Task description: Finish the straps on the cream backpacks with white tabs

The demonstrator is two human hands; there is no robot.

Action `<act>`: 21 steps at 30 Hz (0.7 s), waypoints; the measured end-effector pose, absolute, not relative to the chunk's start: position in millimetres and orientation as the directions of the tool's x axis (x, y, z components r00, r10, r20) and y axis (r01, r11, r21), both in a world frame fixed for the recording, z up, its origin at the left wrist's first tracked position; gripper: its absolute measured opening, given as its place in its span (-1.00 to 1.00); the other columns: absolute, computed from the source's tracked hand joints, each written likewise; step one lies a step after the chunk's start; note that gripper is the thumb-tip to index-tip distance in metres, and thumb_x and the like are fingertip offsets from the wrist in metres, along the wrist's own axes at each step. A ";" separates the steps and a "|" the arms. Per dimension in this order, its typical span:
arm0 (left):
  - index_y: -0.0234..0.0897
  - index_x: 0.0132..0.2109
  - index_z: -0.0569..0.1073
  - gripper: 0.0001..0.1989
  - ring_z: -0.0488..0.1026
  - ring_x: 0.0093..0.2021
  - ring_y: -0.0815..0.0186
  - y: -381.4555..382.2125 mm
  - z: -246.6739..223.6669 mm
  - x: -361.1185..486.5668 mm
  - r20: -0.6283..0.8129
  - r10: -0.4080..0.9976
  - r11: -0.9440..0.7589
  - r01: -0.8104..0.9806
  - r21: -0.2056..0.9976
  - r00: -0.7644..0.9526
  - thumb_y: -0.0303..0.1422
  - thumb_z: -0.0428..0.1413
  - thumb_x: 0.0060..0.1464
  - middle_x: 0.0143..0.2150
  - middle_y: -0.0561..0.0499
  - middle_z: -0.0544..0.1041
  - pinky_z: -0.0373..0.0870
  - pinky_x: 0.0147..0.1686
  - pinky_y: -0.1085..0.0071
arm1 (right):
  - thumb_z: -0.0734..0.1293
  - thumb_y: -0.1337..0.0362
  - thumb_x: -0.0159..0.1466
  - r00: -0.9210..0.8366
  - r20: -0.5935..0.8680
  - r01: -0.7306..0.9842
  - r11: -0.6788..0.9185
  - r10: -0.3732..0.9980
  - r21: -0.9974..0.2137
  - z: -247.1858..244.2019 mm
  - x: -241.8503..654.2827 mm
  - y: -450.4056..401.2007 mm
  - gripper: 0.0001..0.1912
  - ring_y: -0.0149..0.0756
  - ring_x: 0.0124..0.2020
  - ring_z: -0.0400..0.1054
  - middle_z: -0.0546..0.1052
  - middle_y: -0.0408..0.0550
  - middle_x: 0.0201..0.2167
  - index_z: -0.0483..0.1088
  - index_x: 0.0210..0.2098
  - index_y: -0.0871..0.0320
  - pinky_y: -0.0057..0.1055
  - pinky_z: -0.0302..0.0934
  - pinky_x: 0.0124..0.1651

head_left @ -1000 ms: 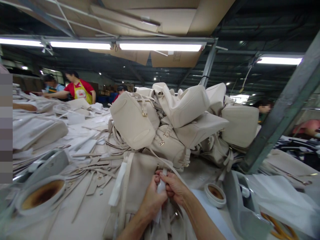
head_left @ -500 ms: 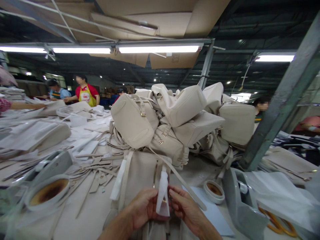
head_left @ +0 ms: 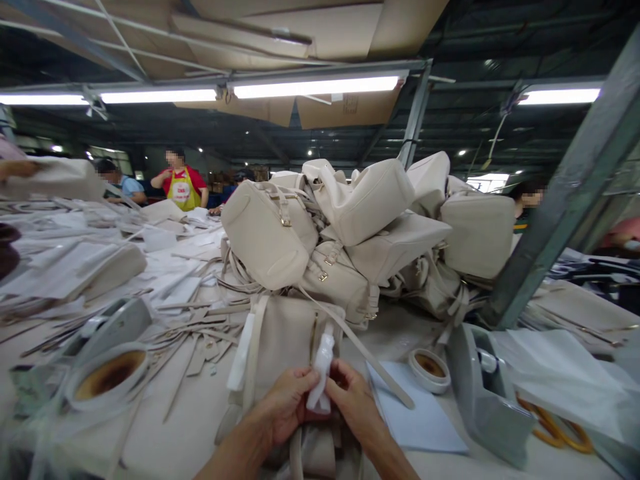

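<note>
A beige leather bag [head_left: 286, 333] lies in front of me on the table, with a gold zip along its right side. Over it, a strip of thin white wrapping [head_left: 325, 357] is bunched lengthwise around something narrow that I cannot make out. My left hand [head_left: 286, 405] pinches the wrapping from the left, thumb on top. From the right, my right hand [head_left: 354, 397] closes thumb and fingers on the same strip. Beneath both hands, a beige strap [head_left: 296, 453] and part of the bag show.
A heap of beige bags [head_left: 375, 207] rises behind. Bowls of brown liquid [head_left: 107, 377] [head_left: 429, 365] and grey tape dispensers [head_left: 485, 393] flank me. Right are blue paper [head_left: 420, 417], orange-handled scissors [head_left: 560, 423] and a metal post [head_left: 565, 173]. Co-workers stand across the table.
My right hand has moved left, closer to my left hand. The white wrapping has gone from loose and flared to narrow and gathered, and the gold piece in it no longer shows.
</note>
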State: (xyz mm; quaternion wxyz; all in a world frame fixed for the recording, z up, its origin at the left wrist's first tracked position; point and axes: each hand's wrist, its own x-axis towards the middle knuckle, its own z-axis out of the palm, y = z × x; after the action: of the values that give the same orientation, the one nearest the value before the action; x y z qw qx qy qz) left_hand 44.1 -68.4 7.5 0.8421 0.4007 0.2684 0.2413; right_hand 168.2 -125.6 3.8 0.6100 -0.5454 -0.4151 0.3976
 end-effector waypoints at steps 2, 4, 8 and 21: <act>-0.43 -0.20 0.52 -0.59 0.48 -0.42 0.31 -67.0 6.6 44.3 -0.262 0.613 0.573 -0.191 0.797 0.746 -0.19 0.33 -0.12 -0.35 -0.11 0.55 0.48 -0.35 0.37 | 0.42 0.12 0.05 0.406 0.113 0.076 0.090 0.907 -0.993 0.7 163.2 -125.3 -0.80 -0.24 -0.42 0.33 0.50 -0.14 -0.51 0.42 -0.47 0.12 -0.37 0.24 -0.35; -0.43 -0.20 0.51 -0.60 0.50 -0.38 0.27 -66.4 6.1 44.3 -0.264 0.609 0.578 -0.191 0.793 0.748 -0.21 0.32 -0.12 -0.33 -0.12 0.56 0.49 -0.34 0.34 | 0.41 0.12 0.09 0.420 0.139 0.131 0.092 0.897 -0.987 0.2 162.5 -128.3 -0.81 -0.25 -0.42 0.33 0.50 -0.13 -0.49 0.44 -0.46 0.12 -0.38 0.22 -0.34; -0.42 -0.19 0.49 -0.62 0.51 -0.41 0.25 -66.4 5.9 43.7 -0.269 0.591 0.588 -0.178 0.789 0.760 -0.22 0.30 -0.10 -0.37 -0.11 0.56 0.49 -0.36 0.31 | 0.43 -0.02 0.09 0.235 0.019 -0.066 0.035 0.972 -0.997 3.2 174.7 -140.1 -0.67 -0.45 -0.61 0.13 0.39 -0.22 -0.60 0.48 -0.35 0.11 -0.49 0.05 -0.53; -0.42 -0.24 0.48 -0.58 0.50 -0.43 0.31 -65.1 5.1 40.0 -0.269 0.560 0.597 -0.157 0.787 0.783 -0.17 0.34 -0.13 -0.38 -0.08 0.53 0.50 -0.37 0.35 | 0.46 0.15 0.02 0.259 -0.032 -0.088 -0.010 0.965 -0.996 4.7 172.1 -131.1 -0.79 -0.27 -0.38 0.37 0.48 -0.18 -0.51 0.43 -0.44 0.12 -0.41 0.24 -0.32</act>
State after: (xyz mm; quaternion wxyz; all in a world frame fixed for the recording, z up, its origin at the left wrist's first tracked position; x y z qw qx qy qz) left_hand 40.0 -65.1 5.1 0.8567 0.3973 0.2540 0.2093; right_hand 172.1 -131.1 4.7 0.5768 -0.5446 -0.4030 0.4564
